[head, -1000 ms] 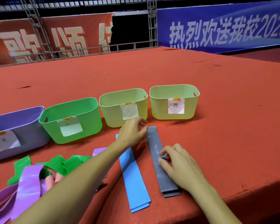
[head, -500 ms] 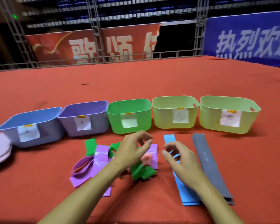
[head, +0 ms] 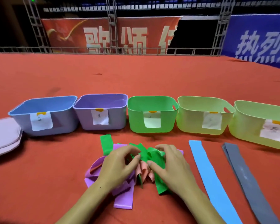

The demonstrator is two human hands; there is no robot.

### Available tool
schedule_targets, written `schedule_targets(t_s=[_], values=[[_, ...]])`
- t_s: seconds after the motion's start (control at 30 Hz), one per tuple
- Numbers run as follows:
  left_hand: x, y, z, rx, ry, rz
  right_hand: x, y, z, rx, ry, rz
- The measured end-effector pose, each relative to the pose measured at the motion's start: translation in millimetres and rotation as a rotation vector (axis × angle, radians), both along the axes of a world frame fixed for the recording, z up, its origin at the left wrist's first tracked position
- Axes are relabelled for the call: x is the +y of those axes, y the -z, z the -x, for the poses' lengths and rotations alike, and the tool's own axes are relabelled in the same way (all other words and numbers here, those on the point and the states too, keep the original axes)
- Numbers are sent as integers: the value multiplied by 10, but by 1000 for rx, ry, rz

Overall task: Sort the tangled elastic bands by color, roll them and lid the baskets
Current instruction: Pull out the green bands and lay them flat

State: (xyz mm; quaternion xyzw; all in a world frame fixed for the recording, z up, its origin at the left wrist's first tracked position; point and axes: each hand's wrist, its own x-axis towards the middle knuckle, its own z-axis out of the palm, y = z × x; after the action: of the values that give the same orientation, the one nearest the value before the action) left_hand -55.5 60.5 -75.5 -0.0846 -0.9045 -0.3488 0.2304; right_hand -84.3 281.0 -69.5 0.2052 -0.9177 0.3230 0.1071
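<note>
Both the left hand (head: 118, 165) and right hand (head: 170, 165) pinch the green band (head: 153, 155) in the tangled pile (head: 124, 188) on the near counter (head: 55, 175); thin, limp and stretchy, it likely handles best gripped at a free loop.

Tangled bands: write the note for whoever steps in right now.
Left hand and right hand both pinch at the tangle of green, purple and pink bands in front of the green basket.
Done: blue band and grey bands lie flat to the right.
Left: separate the tangle, roll every band, fill the five baskets, fit the lids stacked at far left.
</note>
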Motion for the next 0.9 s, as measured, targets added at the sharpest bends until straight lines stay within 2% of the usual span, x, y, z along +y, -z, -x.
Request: schedule_targets(t_s=[0.07,0.17,0.3,0.4,0.5,0.77,0.9], values=[[9,-38,25,3,-12,46,-78,-6,36,9,44,-59],[37,-84,44,8,-43,59,-140,-33,43,25,83,6],[180,-126,69,52,-47,150,-87,-112,43,3,32,441],[335,-193,126,90,-27,68,-55,-212,41,-45,-7,685],[426,-182,144,96,-30,-39,-6,-241,67,-75,-22,835],[285,-133,160,70,-77,-168,47,-225,128,-114,18,946],[273,-142,192,53,-45,-342,81,-169,167,-123,63,953]])
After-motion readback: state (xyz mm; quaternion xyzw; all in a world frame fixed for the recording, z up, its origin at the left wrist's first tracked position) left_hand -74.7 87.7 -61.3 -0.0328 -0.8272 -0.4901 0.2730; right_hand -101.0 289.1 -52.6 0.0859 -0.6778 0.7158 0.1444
